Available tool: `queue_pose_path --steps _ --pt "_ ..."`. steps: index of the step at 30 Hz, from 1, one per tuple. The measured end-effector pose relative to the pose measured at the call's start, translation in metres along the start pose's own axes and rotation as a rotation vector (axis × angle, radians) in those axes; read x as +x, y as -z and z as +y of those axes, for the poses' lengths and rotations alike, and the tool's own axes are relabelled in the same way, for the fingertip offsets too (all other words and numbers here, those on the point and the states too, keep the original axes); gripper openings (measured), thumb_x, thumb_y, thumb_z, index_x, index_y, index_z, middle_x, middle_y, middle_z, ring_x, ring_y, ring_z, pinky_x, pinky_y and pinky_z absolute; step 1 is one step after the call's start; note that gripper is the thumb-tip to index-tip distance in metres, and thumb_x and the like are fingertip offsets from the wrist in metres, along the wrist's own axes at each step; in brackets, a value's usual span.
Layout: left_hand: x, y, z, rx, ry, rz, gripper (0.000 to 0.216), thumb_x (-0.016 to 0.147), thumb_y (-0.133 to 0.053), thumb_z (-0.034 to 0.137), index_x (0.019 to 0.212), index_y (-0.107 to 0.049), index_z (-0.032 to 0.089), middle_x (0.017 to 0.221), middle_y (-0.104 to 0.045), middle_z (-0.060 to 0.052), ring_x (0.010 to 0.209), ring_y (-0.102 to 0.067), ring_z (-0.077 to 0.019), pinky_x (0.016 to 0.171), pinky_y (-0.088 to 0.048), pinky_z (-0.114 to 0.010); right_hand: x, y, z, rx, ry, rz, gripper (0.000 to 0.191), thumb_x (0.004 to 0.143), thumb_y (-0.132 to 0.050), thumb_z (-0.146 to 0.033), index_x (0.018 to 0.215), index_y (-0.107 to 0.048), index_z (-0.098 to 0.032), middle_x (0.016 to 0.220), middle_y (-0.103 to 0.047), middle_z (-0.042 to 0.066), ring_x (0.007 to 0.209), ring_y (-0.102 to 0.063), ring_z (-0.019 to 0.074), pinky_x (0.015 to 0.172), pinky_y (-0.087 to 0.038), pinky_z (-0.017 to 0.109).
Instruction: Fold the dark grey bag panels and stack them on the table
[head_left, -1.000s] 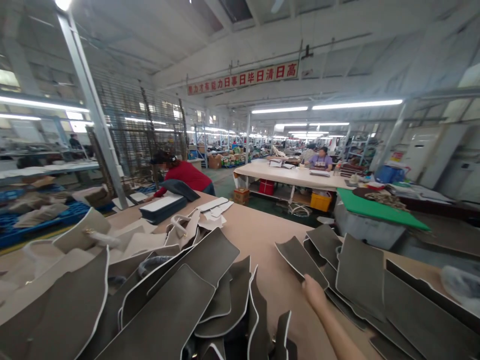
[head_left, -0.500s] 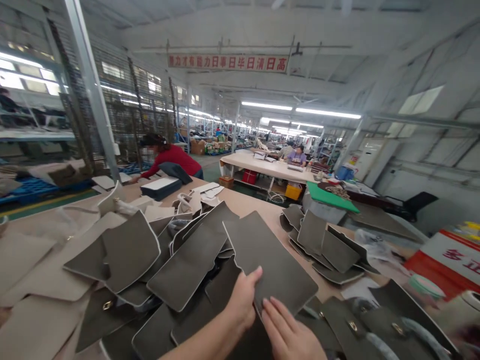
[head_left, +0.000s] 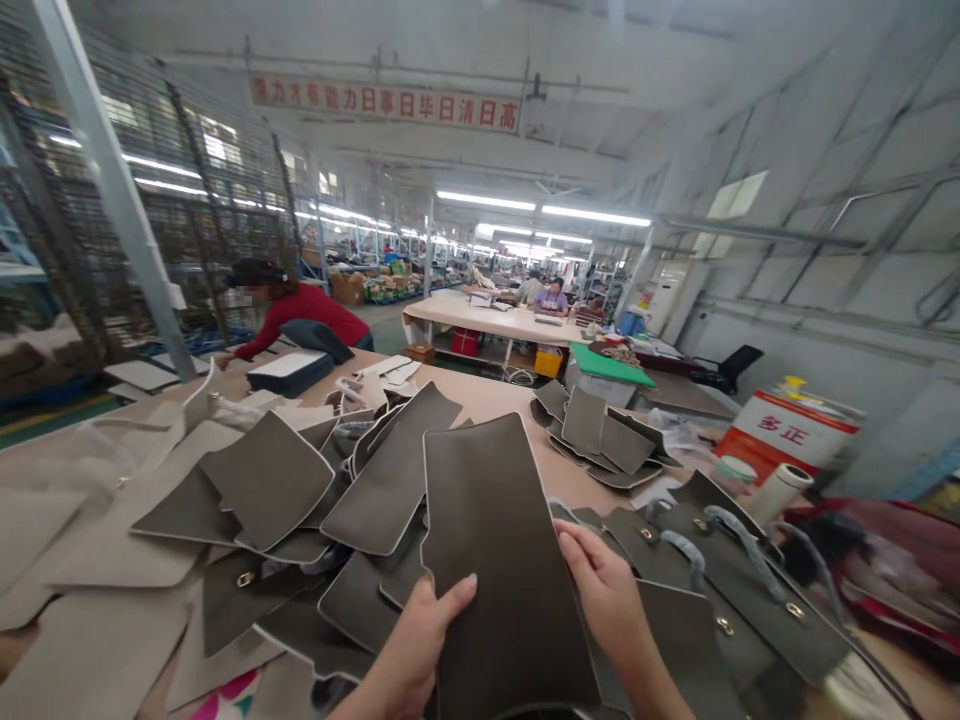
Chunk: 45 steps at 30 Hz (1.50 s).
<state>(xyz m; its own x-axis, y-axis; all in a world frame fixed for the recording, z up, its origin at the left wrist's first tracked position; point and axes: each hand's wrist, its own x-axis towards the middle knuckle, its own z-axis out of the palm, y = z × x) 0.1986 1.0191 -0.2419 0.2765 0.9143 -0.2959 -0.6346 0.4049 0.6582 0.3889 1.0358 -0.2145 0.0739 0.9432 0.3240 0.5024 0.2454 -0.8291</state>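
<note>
Both my hands hold one dark grey-brown leather panel (head_left: 491,540) with a pale edge, lifted over the table. My left hand (head_left: 420,645) grips its lower left edge, thumb on top. My right hand (head_left: 604,590) clasps its right edge, fingers curled round it. Under and to the left of the panel lies a loose heap of similar dark panels (head_left: 300,500). To the right lie dark panels with metal rings and wrapped handles (head_left: 720,570).
Beige pieces (head_left: 97,560) cover the table's left side. A second small pile of dark panels (head_left: 592,440) lies further back. A red and white box (head_left: 780,435) and a roll (head_left: 776,492) stand at right. A person in red (head_left: 300,310) leans over the far end.
The camera turned right and down. My hands have taken the dark panel by both edges and raised it towards me; half a second ago they only rested on it.
</note>
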Motion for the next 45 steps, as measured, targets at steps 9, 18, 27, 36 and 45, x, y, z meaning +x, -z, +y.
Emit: queue_pose_path --steps 9,18,27,36,45 --pt "-0.015 0.022 -0.015 0.226 -0.037 0.035 0.047 0.06 -0.072 0.036 0.097 -0.056 0.012 0.1 -0.065 -0.012 0.096 -0.058 -0.0296 0.085 -0.047 -0.04 -0.02 -0.014 -0.019 -0.34 0.209 0.148 0.025 0.084 -0.042 -0.038 0.072 -0.053 -0.019 0.066 -0.054 0.001 0.061 -0.05 0.0146 0.056 -0.04 0.024" --pt "-0.027 0.03 -0.024 0.41 -0.12 0.08 0.039 0.062 -0.07 0.038 0.089 -0.062 0.011 0.103 -0.064 -0.013 0.105 -0.053 -0.0307 0.092 -0.041 -0.04 -0.015 -0.025 -0.007 -0.352 0.209 0.141 0.034 0.085 -0.035 -0.035 0.055 -0.031 -0.02 0.054 -0.031 -0.005 0.05 -0.031 0.0102 0.051 -0.027 0.023" --pt "-0.028 0.037 -0.017 0.056 0.032 0.102 0.044 0.062 -0.071 0.026 0.1 -0.053 0.012 0.094 -0.067 -0.013 0.088 -0.062 -0.029 0.081 -0.048 -0.042 -0.018 -0.032 0.005 0.302 -0.252 -0.186 0.039 0.084 -0.032 -0.053 0.069 -0.044 -0.019 0.057 -0.04 -0.004 0.048 -0.038 0.0107 0.043 -0.031 0.021" --pt "-0.021 0.044 -0.017 0.09 -0.044 0.087 0.044 0.07 -0.066 0.023 0.108 -0.047 0.01 0.1 -0.065 -0.014 0.093 -0.06 -0.0268 0.084 -0.047 -0.04 -0.022 -0.047 0.01 -0.198 0.077 -0.087 0.038 0.081 -0.042 -0.043 0.053 -0.032 -0.02 0.052 -0.033 -0.005 0.05 -0.029 0.0101 0.05 -0.024 0.024" --pt "-0.008 0.041 -0.009 0.059 0.047 0.157 0.042 0.068 -0.066 0.021 0.104 -0.048 0.011 0.09 -0.068 -0.013 0.083 -0.063 -0.0279 0.078 -0.049 -0.041 -0.015 -0.044 0.014 0.483 -0.41 -0.262 0.044 0.081 -0.034 -0.056 0.067 -0.05 -0.017 0.055 -0.047 -0.001 0.05 -0.044 0.0128 0.047 -0.035 0.023"
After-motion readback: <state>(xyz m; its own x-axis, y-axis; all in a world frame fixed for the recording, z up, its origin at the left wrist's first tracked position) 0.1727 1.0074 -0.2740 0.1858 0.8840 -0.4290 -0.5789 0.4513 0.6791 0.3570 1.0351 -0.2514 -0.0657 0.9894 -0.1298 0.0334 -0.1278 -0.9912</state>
